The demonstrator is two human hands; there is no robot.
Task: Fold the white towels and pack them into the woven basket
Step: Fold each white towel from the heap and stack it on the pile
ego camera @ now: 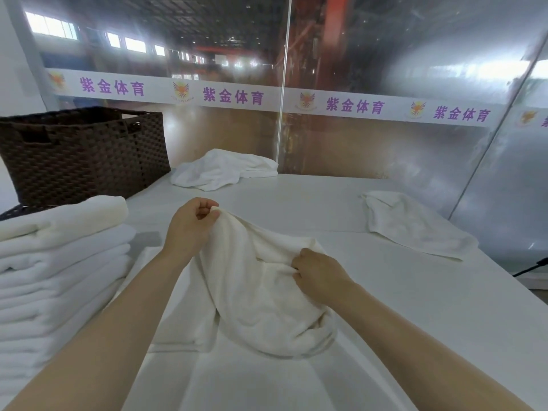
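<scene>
A crumpled white towel (pixel 261 292) lies in front of me on the white table (pixel 415 307). My left hand (pixel 189 226) pinches its raised top edge between thumb and fingers. My right hand (pixel 320 274) grips a bunched fold on the towel's right side. The dark brown woven basket (pixel 86 152) stands at the far left of the table. A stack of folded white towels (pixel 56 274) sits near me on the left, in front of the basket.
A loose white towel (pixel 225 170) lies at the back centre beside the basket, another loose towel (pixel 415 223) at the right. Clear panels with a printed band (pixel 355 106) wall off the table's back and right. A black cable (pixel 530 268) hangs past the right edge.
</scene>
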